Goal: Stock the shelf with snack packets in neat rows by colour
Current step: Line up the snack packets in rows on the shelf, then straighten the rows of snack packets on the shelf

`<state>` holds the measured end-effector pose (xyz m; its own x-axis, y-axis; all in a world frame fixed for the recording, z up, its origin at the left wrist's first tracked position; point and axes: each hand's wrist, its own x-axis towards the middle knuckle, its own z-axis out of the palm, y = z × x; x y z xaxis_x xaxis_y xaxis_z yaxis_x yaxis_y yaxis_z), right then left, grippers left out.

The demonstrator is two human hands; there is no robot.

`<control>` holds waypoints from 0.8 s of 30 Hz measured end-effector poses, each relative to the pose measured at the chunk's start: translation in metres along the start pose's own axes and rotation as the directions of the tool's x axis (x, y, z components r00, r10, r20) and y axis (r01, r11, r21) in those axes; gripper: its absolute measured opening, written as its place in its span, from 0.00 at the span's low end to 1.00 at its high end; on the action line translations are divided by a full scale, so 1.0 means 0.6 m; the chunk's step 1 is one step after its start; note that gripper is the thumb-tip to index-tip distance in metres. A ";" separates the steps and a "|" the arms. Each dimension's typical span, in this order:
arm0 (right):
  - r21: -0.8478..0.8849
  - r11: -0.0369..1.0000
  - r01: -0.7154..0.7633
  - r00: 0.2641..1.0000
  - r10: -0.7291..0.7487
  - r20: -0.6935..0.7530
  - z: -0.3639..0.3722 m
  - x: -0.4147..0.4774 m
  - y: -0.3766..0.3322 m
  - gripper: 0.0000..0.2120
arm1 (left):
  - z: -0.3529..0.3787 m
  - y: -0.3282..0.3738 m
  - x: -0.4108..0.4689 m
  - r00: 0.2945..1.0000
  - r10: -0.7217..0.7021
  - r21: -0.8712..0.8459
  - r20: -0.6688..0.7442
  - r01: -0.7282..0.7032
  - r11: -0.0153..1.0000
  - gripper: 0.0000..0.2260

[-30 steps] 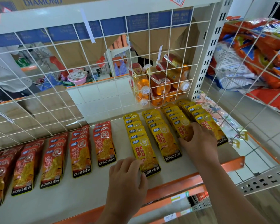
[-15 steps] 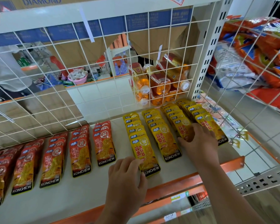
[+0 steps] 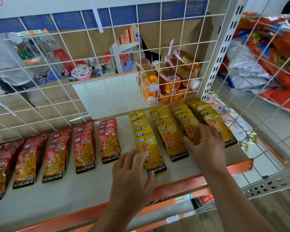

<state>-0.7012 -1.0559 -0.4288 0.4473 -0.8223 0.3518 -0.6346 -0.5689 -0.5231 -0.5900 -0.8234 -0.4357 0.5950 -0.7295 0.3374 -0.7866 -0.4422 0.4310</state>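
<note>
White and flat, the shelf (image 3: 40,201) has a wire grid (image 3: 40,84) at its back, and bottles (image 3: 167,81) lie piled behind that grid. Red packets (image 3: 84,153) lie in rows on the left part of the shelf. Yellow packets (image 3: 172,141) lie in four rows on the right part, lapped like roof tiles. I think the step now is tidying the yellow rows so they run straight, side by side. The left hand (image 3: 132,174) lies on the near left corner of the front packet (image 3: 153,153) in the first yellow row. Its fingers are spread and nearly straight, its thumb touches the packet's bottom edge, and it holds nothing. The right hand (image 3: 206,146) lies flat over the front of the third yellow row (image 3: 189,126), with fingers spread and a little bent, reaching toward the fourth row (image 3: 214,121). It grips nothing that I can see. To do this well, I would push softly with flat fingers and slide a whole row at once, so it does not fan out. The front packet under the left hand sits lower than its neighbours, close to the orange edge (image 3: 174,183). I would nudge it back until the bottom edges line up. The gaps between rows should look the same, with yellow kept apart from red.
</note>
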 end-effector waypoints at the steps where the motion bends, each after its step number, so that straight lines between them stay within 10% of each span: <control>1: -0.001 0.999 0.033 0.999 -0.033 0.000 0.000 -0.004 -0.005 0.25 | 0.000 0.000 0.000 1.000 -0.009 -0.004 0.006 0.009 1.000 0.25; 24: 0.180 0.894 0.410 0.869 -0.443 0.221 0.046 -0.275 -0.378 0.26 | -0.274 -0.189 -0.149 0.947 -0.113 -0.002 -0.302 0.118 0.993 0.29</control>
<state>-0.6136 -0.7910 -0.3897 0.8091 -0.4599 0.3657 -0.2703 -0.8440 -0.4633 -0.5268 -0.6220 -0.3770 0.7022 -0.4828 0.5233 -0.7104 -0.5241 0.4697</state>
